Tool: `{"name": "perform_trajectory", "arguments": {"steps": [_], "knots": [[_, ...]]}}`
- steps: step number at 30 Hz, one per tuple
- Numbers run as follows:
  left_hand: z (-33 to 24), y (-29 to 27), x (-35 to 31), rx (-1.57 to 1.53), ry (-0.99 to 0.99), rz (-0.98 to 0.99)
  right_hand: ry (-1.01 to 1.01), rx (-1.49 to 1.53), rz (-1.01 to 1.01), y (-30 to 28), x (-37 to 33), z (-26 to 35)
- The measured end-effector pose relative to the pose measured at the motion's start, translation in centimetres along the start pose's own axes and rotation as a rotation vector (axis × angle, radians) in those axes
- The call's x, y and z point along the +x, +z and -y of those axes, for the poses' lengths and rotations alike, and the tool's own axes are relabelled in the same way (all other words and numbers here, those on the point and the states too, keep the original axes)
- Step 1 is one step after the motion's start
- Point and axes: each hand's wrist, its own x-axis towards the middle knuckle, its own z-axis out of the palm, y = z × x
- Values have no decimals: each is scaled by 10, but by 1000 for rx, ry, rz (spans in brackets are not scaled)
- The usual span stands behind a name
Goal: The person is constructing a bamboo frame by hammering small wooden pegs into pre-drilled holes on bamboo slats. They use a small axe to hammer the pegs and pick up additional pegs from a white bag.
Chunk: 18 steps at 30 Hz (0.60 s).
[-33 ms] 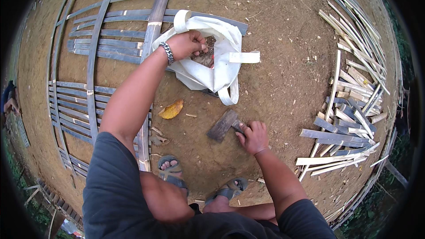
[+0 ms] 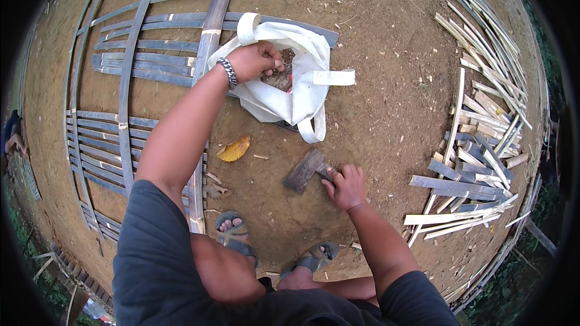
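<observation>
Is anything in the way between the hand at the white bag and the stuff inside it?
Nothing visible. The left hand already reaches into the open mouth of the white bag, right at the dark bits inside. The bag's handles hang off to the sides.

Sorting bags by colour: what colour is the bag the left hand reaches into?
White, seen in the head view: the bag with the left hand inside.

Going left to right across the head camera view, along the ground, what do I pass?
Woven bamboo lattice → yellow leaf → white cloth bag, with the left hand reaching into it → flat blade tool → right hand gripping its handle → pile of split bamboo strips.
</observation>
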Motion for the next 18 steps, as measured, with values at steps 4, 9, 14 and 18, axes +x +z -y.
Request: {"name": "perform_trajectory", "arguments": {"steps": [4, 9, 14, 18], "knots": [[7, 3, -1, -150, -53, -12, -1, 0, 2, 0, 0, 0], [12, 8, -2, -184, -80, -42, 1, 0, -13, 1, -1, -1], [18, 8, -2, -284, -104, -15, 17, 5, -7, 2, -2, -1], [19, 8, -6, -416, -129, -20, 22, 12, -7, 2, -2, -1]]}}
